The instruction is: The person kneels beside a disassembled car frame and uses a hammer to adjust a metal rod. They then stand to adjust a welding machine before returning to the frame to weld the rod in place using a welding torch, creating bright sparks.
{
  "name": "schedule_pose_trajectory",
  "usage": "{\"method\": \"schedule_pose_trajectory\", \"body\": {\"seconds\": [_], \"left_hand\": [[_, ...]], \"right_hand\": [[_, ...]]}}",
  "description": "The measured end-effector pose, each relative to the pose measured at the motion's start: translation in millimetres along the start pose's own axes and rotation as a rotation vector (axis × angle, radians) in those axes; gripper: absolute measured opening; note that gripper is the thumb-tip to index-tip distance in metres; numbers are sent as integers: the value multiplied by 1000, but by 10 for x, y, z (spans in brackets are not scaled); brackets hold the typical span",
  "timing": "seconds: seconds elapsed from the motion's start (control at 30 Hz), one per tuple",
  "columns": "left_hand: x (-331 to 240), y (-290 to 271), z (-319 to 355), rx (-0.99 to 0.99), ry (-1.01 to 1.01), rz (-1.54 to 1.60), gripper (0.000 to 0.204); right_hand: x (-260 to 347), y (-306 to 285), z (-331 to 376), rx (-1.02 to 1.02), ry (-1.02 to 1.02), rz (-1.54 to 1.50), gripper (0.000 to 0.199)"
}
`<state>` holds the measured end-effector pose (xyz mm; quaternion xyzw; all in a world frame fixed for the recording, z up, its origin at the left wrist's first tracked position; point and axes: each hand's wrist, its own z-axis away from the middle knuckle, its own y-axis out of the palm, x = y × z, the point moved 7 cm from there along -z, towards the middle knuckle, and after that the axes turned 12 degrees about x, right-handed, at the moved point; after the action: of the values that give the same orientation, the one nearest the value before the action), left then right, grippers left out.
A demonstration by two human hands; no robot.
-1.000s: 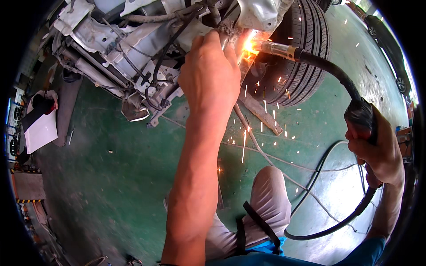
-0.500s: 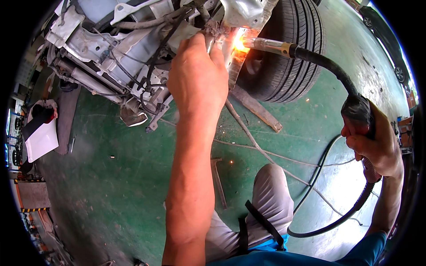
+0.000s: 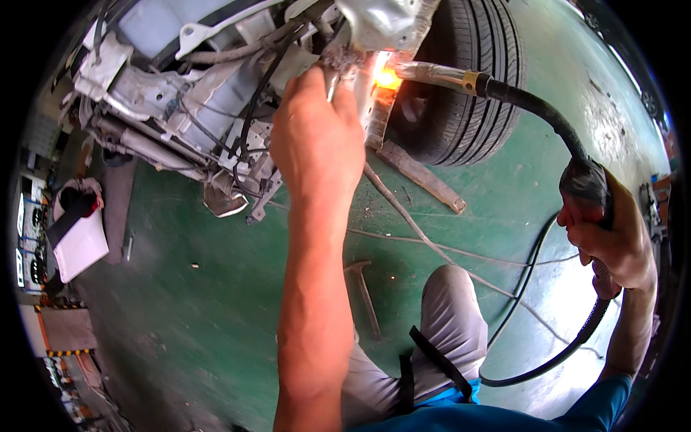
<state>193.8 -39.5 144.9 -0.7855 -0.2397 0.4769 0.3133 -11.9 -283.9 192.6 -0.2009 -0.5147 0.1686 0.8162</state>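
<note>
My right hand (image 3: 612,245) is wrapped round the handle of a welding torch (image 3: 533,101). The torch's black neck curves to the left, and its metal nozzle points at a glowing orange spot on a car body rail (image 3: 376,119). My left hand (image 3: 319,122) is closed at the rail's left side, back of the hand toward me. Its fingertips are mostly hidden; a silvery edge and a rough, bristly grey-brown clump (image 3: 342,57) show just beyond them. Whether that clump belongs to something in my grip I cannot make out.
A car tyre (image 3: 482,86) stands right of the rail. Stripped bodywork with hanging cables (image 3: 248,119) fills the upper left. On the green floor lie a wooden strip (image 3: 425,176), a hammer (image 3: 366,299), and hoses (image 3: 410,216). The torch cable (image 3: 536,378) loops beside my knee (image 3: 453,306).
The bright flare at the nozzle has shrunk to a smaller orange glow. The view has shifted slightly; both hands keep their grips and stay in nearly the same places.
</note>
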Motion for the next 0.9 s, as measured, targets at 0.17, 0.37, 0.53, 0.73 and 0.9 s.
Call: {"method": "schedule_pose_trajectory", "body": {"seconds": [0.17,0.37,0.53,0.73,0.9], "left_hand": [[-12,26,-26,18,27,89,22],[-75,3,-11,-4,67,93,22],[-94,16,5,5,67,83,25],[-111,28,4,10,77,75,26],[-34,51,-23,18,95,111,26]], "right_hand": [[-359,44,147,-1,37,-128,46],[-938,229,263,-62,7,-209,43],[-1172,413,289,-8,66,-345,43],[-1361,523,331,26,76,-398,43],[-1412,574,366,-12,-3,-352,43]]}}
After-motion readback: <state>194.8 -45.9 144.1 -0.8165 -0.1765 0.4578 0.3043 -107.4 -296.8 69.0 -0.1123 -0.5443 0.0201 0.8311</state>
